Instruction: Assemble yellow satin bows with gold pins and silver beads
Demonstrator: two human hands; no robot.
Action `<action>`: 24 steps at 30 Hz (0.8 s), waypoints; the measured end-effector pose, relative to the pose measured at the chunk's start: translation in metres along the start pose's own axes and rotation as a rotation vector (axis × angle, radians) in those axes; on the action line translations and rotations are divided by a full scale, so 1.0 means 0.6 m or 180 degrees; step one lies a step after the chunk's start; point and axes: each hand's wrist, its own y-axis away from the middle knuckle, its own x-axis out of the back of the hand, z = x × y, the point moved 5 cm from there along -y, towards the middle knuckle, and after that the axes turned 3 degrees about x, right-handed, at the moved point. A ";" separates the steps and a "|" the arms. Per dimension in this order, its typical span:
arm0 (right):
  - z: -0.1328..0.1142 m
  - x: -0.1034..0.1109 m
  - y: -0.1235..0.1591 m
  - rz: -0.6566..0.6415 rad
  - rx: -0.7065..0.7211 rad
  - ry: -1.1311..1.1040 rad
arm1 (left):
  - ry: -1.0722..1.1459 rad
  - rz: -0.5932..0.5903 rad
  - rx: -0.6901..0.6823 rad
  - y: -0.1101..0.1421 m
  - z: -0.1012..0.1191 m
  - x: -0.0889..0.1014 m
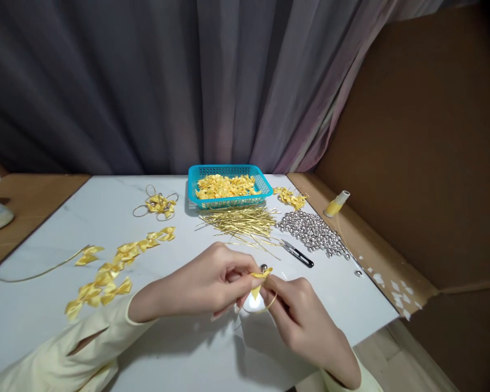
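Note:
In front of me my left hand pinches a yellow ribbon bow between thumb and fingers. A shiny silver bead sits at the top of the bow. From the other side, my right hand has its fingertips closed at the bow's edge, where a thin gold cord curves down in a loop. Fingers hide where cord, bead and bow meet. Below the bow shows a white rounded shape that I cannot identify. A pair of black-handled thread snips lies just beyond my right hand.
A blue basket of yellow bows stands at the back. Before it lie gold cords and a pile of silver beads. Loose bows and a looped cluster are at left. A yellow thread spool stands right, near a cardboard wall.

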 end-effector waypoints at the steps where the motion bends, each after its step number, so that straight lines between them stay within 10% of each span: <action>1: -0.001 -0.001 0.000 -0.0069 -0.0006 -0.0020 | -0.0075 0.0048 -0.0028 -0.001 0.001 0.000; 11: 0.001 0.000 0.004 -0.0139 -0.0090 -0.0167 | -0.0461 0.0585 -0.0542 0.002 0.021 0.010; 24: 0.006 -0.005 -0.002 -0.0034 0.0010 -0.0042 | 0.0616 0.0377 0.0072 -0.006 -0.003 0.003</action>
